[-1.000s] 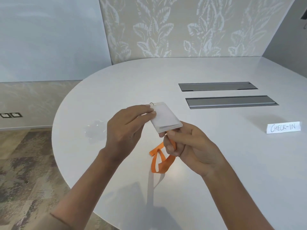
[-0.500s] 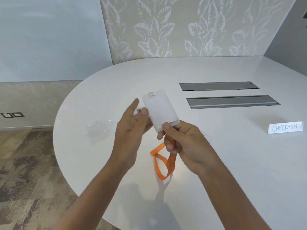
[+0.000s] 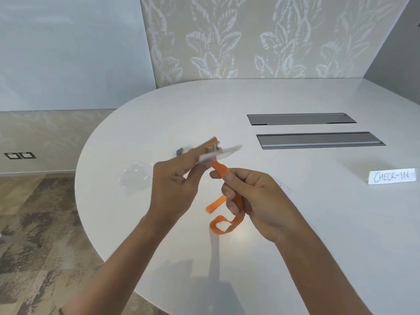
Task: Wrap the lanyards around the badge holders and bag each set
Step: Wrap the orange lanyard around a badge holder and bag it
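Item, wrapping in hand: my left hand (image 3: 175,189) pinches the badge holder (image 3: 221,153), held nearly edge-on and blurred above the table (image 3: 295,223), while my right hand (image 3: 254,198) has thumb and curled fingers closed on the orange lanyard (image 3: 219,167), its slack trailing in a loop onto the tabletop. To do it well I judge the strap should stay taut and flat, each turn beside the last. Container: one crumpled clear bag (image 3: 136,178), left of my hands, apparently holding nothing.
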A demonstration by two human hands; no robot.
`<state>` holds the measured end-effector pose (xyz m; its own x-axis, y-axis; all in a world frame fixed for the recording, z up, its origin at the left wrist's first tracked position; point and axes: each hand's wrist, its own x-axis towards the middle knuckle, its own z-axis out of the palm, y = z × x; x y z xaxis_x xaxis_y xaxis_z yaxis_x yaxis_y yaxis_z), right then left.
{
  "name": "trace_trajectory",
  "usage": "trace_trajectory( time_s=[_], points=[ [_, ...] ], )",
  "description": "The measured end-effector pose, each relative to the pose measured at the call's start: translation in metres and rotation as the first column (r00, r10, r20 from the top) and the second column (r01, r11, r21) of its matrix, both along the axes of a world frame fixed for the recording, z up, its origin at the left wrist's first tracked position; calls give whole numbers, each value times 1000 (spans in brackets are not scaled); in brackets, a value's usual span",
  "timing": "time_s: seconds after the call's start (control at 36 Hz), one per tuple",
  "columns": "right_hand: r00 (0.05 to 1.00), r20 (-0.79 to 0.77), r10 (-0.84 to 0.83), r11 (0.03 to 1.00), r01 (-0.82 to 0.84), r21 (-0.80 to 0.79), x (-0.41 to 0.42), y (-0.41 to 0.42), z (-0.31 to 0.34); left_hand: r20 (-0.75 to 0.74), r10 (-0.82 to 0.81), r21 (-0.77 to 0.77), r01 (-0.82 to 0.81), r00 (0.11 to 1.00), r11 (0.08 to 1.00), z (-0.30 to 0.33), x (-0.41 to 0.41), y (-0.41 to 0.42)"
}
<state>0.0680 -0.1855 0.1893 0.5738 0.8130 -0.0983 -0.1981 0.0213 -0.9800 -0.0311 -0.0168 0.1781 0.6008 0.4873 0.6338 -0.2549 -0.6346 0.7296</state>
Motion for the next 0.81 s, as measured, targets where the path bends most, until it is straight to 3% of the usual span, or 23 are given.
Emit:
trace_trajectory(
  time_s=[0.11,0.17,0.39,0.61,0.69,0.75,0.78,0.81],
  points=[
    [999,-27,44,999,-44,17,2,-6,5,37,-68,295,54,997,954,-8,-2,5],
    [997,-23,68,997,-67,26,3,-9,7,38,-109,366,88,993,927,-13,-2,10],
    [974,-125,190,975,-173,137,5,-16,7,-24,-108,472,106,994,875,-15,-4,22],
    [985,-137,106,986,-86,142,3,-7,-4,-34,-62,507,71,997,859,-13,1,20],
    [988,-130,79,990,-62,128,4,-3,-7,-19,18,341,-10,1000,940,-10,2,8],
    [990,-129,56,992,-40,118,4,0,-7,-32,56,4,-56,998,998,-9,0,-1],
    [991,-128,44,993,-29,113,3,1,-7,-31,23,-230,-30,999,973,-7,-2,-6],
    [991,-129,34,994,-20,108,3,1,-8,-15,-46,-459,34,999,888,-6,-3,-10]
  ],
)
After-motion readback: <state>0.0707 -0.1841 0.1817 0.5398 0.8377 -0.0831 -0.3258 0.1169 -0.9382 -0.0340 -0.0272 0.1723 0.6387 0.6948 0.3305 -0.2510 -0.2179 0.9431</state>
